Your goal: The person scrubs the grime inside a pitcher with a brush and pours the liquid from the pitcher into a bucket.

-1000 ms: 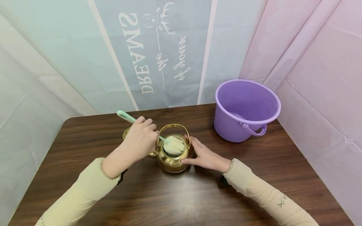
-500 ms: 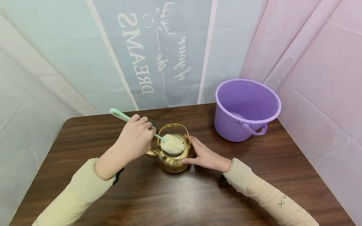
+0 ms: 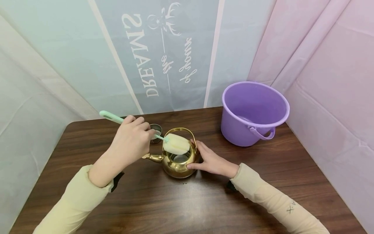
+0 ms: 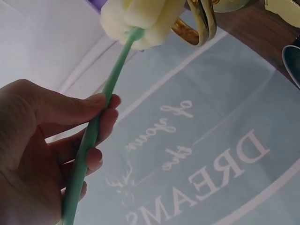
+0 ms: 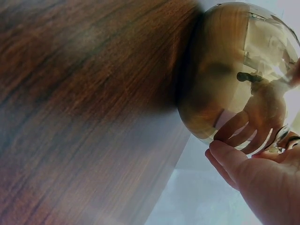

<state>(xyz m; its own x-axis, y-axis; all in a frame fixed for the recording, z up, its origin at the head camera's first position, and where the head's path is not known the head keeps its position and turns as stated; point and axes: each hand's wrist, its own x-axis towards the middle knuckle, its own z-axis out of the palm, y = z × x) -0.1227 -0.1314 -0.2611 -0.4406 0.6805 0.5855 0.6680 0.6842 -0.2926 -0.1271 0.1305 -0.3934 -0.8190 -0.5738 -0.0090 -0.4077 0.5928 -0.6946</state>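
Note:
My left hand [image 3: 132, 139] grips the mint-green handle of a sponge brush [image 3: 176, 144], thumb and fingers wrapped round it in the left wrist view. The brush's pale yellow sponge head [image 4: 143, 21] is over the mouth of a gold teapot [image 3: 179, 169], under its raised hoop handle. Part of the opening shows below the sponge. My right hand [image 3: 211, 161] holds the teapot's right side, thumb at the front and fingers toward the back. In the right wrist view, fingertips touch the shiny body of the teapot [image 5: 220, 79]. The spout points left.
A small metal strainer [image 3: 156, 131] sits behind the spout, partly covered by my left hand. At the back right of the brown wooden table [image 3: 187, 208] stands a purple bucket [image 3: 242, 130] with its handle down. A printed curtain [image 3: 175, 58] hangs behind the table.
My left hand has moved left, drawing the sponge head up and out of the teapot's mouth. More of the opening, spout and strainer shows. My right hand stays on the teapot.

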